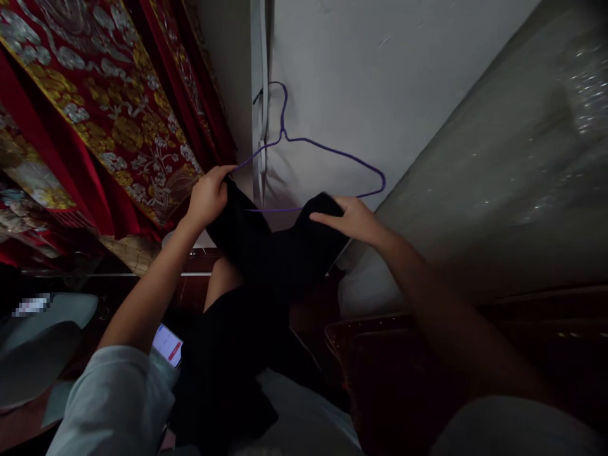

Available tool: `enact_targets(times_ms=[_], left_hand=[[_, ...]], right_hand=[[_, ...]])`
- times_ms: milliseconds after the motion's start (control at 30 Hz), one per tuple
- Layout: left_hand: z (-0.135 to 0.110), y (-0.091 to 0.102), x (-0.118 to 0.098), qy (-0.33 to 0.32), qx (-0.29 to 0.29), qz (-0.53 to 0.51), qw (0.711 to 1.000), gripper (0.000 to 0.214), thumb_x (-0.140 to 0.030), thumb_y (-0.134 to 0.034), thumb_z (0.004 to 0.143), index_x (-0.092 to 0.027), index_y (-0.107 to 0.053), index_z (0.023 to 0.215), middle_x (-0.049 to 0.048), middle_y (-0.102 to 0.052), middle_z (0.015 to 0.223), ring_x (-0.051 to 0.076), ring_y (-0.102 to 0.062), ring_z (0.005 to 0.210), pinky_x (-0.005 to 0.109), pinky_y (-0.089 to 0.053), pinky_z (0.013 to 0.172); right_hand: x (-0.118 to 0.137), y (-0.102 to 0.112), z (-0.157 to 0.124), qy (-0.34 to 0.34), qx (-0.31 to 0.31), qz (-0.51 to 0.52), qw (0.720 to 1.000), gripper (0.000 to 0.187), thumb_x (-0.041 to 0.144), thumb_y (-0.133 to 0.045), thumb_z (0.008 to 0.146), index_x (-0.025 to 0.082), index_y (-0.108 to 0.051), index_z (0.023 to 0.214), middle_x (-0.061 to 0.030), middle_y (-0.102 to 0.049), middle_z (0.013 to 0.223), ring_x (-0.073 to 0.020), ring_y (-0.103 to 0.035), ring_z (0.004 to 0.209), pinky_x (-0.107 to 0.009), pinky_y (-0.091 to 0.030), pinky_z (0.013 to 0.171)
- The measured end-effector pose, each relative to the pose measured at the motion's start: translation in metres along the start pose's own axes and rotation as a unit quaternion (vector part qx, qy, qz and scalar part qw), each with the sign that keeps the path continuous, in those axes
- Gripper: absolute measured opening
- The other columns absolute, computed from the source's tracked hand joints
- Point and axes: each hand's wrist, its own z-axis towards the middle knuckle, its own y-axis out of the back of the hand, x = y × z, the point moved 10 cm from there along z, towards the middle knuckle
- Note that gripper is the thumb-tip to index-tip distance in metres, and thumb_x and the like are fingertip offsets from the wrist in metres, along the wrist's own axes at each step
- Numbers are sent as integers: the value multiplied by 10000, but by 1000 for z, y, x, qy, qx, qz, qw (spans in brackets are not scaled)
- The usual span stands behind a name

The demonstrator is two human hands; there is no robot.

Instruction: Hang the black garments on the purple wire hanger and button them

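Far L, we're seeing a pixelated patch (31,305) sitting on a grey item (78,309); can't read it. Next over, a phone (167,345) is glowing by our L sleeve (114,392), showing a red btn; txt too small to read.

Edges & room, L to R: red embroidered cloth (128,120) is hanging close beside our L hand (208,197), leaving us little space there. That hand is gripping the black garment (280,263) by its top L corner, fingertips meeting the purple hanger (332,148). The garment's hanging betw. our 2 hands, below the hook, top edge dipping mid-way. Our R hand (358,218) is gripping its top R edge, thumb in front; the hanger's R end is sticking out bare above. Up top, the pale wall (403,63) is giving us open room. Far R, a shiny grey sheet (475,183) is slanting down near the hanger's R tip.
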Motion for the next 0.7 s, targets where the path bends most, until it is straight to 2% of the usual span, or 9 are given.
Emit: enact_targets(times_ms=[33,100,167,267,333,400,500,633,700], left_hand=[[3,1,3,-3,2,21,1000,481,-46,-426,836,-180,-655,1238,82,-700,1231,260,-625,1217,426,-446,1130],[6,7,13,-1,9,48,999,427,-40,-422,847,-180,-662,1172,101,-693,1196,277,-633,1185,445,-460,1102],[9,15,23,-1,24,60,998,378,-41,-414,871,-180,-657,1125,113,-688,1150,280,-642,1140,446,-473,1066],[15,29,30,-10,38,68,997,319,-53,-418,913,-179,-649,1094,107,-678,1113,266,-640,1111,429,-470,1050],[19,37,31,-15,44,60,997,270,-80,-416,958,-162,-642,1081,91,-673,1073,255,-628,1118,427,-455,1065],[23,41,32,-11,53,36,998,232,-129,-413,1005,-148,-640,1052,73,-671,1023,246,-616,1126,428,-443,1081],[26,46,32,7,52,2,999,195,-196,-454,1031,-177,-642,981,55,-673,979,240,-607,1123,411,-446,1091],[26,49,32,37,57,-9,998,202,-178,-432,1046,-165,-623,979,44,-668,942,213,-595,1099,428,-415,1144],[25,52,32,51,53,-28,997,206,-163,-428,1039,-162,-626,984,38,-666,921,205,-598,1075,435,-412,1152]], right_hand=[[7,-5,-4,22,19,5,1000,316,450,-807,776,210,-752,974,-49,-740,941,-250,-705,931,-384,-594,814],[22,2,-10,56,12,-1,998,491,374,-794,787,265,-715,1259,-53,-727,1217,-265,-686,1119,-440,-566,989],[30,26,-15,58,-51,-34,996,551,268,-757,788,276,-692,1335,-51,-726,1222,-249,-692,1074,-430,-563,982],[41,68,-24,40,-148,-97,983,530,89,-640,716,242,-782,1203,-32,-734,888,-177,-648,758,-346,-551,769],[51,86,-29,52,-178,-103,977,466,64,-589,678,231,-831,1040,-17,-691,751,-149,-594,675,-313,-500,683],[64,94,-35,77,-180,-61,979,359,100,-640,681,222,-832,959,-5,-654,671,-131,-559,620,-293,-458,614],[80,93,-41,85,-132,7,988,302,231,-820,672,226,-829,974,12,-612,593,-110,-510,530,-274,-418,525],[87,94,-46,70,-82,14,994,221,420,-894,675,242,-831,790,-53,-745,739,-188,-686,680,-340,-547,640],[77,108,-39,65,-139,4,988,251,439,-900,681,227,-817,788,-70,-764,787,-207,-711,737,-367,-567,704]])
